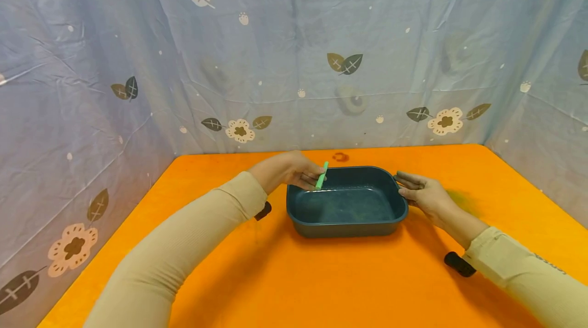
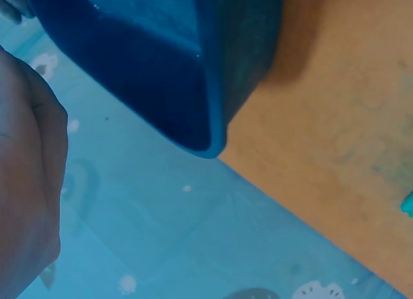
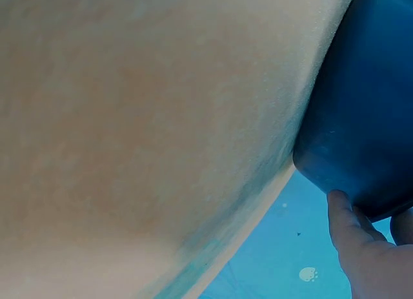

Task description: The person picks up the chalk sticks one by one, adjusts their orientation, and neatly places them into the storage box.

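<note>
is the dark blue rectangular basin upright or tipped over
Upright: in the head view, the dark blue rectangular basin has its open top and inner floor facing up.

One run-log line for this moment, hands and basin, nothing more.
left hand: holds green stick near left end of dark basin | right hand: holds basin's right rim | basin: upright on orange table

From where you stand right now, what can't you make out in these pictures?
Head view: the print on the right sleeve, too small to read.
Left wrist view: a green bit, cut off by the right edge.
Left wrist view: the left hand, cut off by the left edge, its grip on the green stick out of frame.
Right wrist view: the inside of the tub, hidden by its outer wall.
</note>
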Motion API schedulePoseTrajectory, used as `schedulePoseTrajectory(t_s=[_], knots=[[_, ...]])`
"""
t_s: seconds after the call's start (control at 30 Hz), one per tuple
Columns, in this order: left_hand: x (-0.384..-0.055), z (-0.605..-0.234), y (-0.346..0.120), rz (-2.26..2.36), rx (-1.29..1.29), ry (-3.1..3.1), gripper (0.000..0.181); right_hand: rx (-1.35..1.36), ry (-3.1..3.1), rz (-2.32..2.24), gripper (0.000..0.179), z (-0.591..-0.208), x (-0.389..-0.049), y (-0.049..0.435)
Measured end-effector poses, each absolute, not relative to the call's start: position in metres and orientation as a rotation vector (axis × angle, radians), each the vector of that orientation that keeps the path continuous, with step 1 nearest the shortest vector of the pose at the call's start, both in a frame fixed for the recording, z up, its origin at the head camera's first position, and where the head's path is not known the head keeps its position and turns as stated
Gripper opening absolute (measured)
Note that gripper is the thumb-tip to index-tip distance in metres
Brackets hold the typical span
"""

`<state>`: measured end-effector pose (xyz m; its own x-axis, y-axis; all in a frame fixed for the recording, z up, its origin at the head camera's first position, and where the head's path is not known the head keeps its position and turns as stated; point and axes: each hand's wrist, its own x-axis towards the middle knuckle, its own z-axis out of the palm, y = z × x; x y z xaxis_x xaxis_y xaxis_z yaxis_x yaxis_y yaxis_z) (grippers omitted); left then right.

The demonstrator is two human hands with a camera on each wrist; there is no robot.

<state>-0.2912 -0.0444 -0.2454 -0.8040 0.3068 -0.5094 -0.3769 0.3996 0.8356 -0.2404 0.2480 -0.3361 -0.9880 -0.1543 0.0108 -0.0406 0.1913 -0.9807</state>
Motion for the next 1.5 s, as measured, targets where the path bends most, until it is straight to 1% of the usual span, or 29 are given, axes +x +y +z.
schedulePoseTrajectory(t_s=[0.2, 0.33, 0.4, 0.57, 0.7, 0.83, 0.93, 1.0, 1.5], knots=[[-0.294, -0.242, -0.034, 1.472, -0.054, 2.020, 0.030, -0.192, 2.355, -1.934, 0.057, -0.335, -0.240, 0.247], [-0.296, -0.241, -0.028, 1.469, -0.075, 2.004, 0.022, -0.183, 2.368, -1.922, 0.057, -0.335, -0.239, 0.247], [-0.297, -0.242, -0.026, 1.458, -0.083, 2.001, 0.024, -0.181, 2.376, -1.914, 0.057, -0.335, -0.239, 0.247], [-0.300, -0.244, -0.018, 1.451, -0.084, 1.989, 0.038, -0.178, 2.391, -1.896, 0.057, -0.335, -0.238, 0.246], [-0.303, -0.245, -0.012, 1.461, -0.072, 1.975, 0.037, -0.179, 2.392, -1.885, 0.058, -0.335, -0.237, 0.246], [-0.305, -0.246, -0.007, 1.460, -0.056, 1.968, 0.029, -0.175, 2.394, -1.884, 0.058, -0.334, -0.237, 0.244], [-0.306, -0.248, -0.004, 1.463, -0.059, 1.972, 0.013, -0.169, 2.394, -1.887, 0.057, -0.334, -0.237, 0.244], [-0.307, -0.249, -0.002, 1.471, -0.063, 1.968, 0.008, -0.169, 2.388, -1.893, 0.058, -0.333, -0.237, 0.244], [-0.310, -0.257, 0.015, 1.478, -0.060, 1.916, 0.008, -0.163, 2.388, -1.905, 0.058, -0.334, -0.237, 0.247]])
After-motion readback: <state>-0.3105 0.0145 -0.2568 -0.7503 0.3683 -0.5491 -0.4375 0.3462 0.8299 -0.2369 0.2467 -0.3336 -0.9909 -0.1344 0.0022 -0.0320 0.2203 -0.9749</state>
